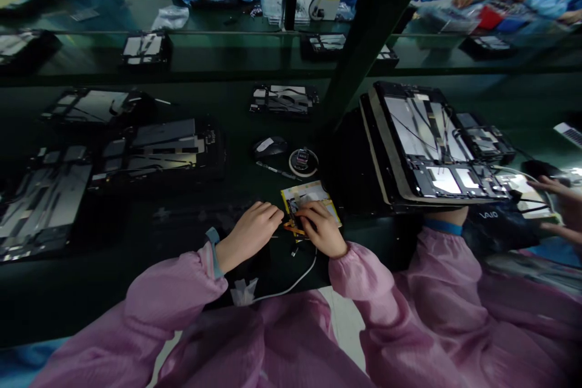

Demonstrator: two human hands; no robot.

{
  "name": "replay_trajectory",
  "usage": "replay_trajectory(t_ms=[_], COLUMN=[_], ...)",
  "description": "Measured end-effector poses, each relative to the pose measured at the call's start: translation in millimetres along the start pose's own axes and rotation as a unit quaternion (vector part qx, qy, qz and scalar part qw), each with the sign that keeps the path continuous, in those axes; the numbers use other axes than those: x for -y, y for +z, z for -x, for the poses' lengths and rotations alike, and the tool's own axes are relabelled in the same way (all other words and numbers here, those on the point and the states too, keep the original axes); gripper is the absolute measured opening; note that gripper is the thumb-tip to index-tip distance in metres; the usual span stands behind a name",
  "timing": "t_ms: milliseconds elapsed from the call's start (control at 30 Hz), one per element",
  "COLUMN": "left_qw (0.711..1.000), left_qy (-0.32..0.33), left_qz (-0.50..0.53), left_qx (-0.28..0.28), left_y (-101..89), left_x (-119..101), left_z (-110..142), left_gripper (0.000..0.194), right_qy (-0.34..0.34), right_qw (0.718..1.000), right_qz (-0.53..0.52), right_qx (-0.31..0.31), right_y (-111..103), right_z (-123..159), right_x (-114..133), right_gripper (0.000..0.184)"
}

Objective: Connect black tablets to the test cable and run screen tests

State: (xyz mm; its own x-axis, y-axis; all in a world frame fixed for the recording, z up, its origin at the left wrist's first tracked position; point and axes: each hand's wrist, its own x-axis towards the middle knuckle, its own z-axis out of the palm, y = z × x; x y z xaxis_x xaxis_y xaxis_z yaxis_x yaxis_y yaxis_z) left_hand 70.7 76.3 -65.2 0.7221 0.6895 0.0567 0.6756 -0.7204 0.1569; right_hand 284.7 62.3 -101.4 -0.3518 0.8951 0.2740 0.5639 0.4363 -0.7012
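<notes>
A flat white panel with yellow edges, which may be a battery, lies on the dark bench in front of me. An orange flex cable runs along its near left side. Over the panel, my right hand has bent fingers gripping at the cable's end; the fingertips are partly hidden. My left hand is closed at the panel's left edge, fingers together, and what it pinches cannot be seen. Just below the panel is a small plug, near a white cable.
Behind the panel are a black mouse, a pen and a coiled white cable. Opened device housings line the left. A co-worker's arm supports a stack of housings at right. A dark post slants across.
</notes>
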Motion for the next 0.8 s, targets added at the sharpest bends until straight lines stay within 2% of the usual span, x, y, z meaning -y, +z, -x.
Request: replay_trajectory(t_ms=[133, 467, 800], left_qw=[1.000, 0.999, 1.000], left_qy=[-0.005, 0.000, 0.009], left_qz=[0.004, 0.030, 0.009], left_qx=[-0.004, 0.015, 0.024], left_y=[0.9, -3.1, -3.0], left_x=[-0.7, 0.2, 1.6], left_z=[0.7, 2.0, 1.9], left_gripper=[0.014, 0.016, 0.017], right_qy=[-0.014, -0.011, -0.015], right_qw=[0.999, 0.999, 0.999], right_qz=[0.032, 0.036, 0.036], right_qx=[0.000, 0.012, 0.009], right_y=[0.1, -0.2, -0.3], right_z=[1.6, 0.9, 1.5], right_x=[1.2, 0.2, 0.7], right_gripper=[0.020, 0.022, 0.022])
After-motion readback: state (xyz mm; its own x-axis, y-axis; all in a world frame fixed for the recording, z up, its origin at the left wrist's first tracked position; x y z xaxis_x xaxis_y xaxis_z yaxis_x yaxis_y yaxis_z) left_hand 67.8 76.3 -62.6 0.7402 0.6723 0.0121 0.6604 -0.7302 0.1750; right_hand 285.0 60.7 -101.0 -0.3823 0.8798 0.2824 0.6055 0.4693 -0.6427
